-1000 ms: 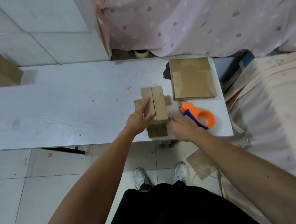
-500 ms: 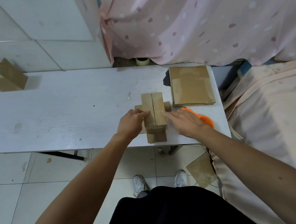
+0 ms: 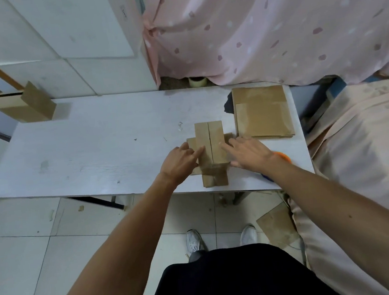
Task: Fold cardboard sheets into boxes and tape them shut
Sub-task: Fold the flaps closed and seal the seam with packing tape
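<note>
A box (image 3: 213,133) stands on the table (image 3: 94,154) between two hands. The left hand (image 3: 178,162) and right hand (image 3: 248,152) press its top flaps with straight fingers, grasping nothing.

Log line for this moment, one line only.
step: holding top flaps closed | left hand: pressing box | right hand: pressing box | seam: no tape visible | tape dispenser: on table, partly behind right wrist
</note>
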